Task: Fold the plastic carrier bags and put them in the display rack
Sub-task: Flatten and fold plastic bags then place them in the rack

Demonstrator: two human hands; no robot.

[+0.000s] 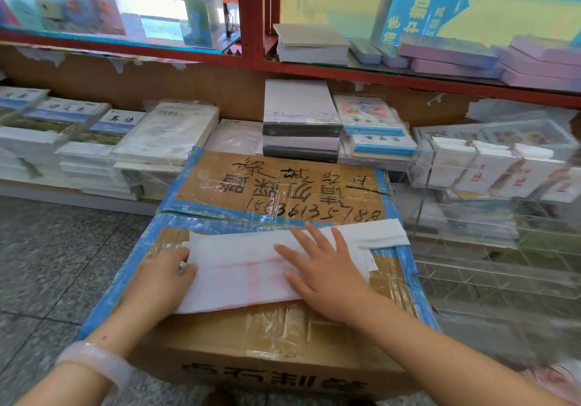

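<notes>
Pressing bag (245, 267) flat on carton (283, 327); acrylic rack (490, 185) right, book stacks (94, 154) behind.

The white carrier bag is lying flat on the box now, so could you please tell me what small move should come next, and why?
Probably fold the left end over toward the middle. The white carrier bag lies as a long strip on the taped cardboard box; the right hand presses it flat with straight fingers while the left hand pinches its left edge, ready to lift it.
</notes>
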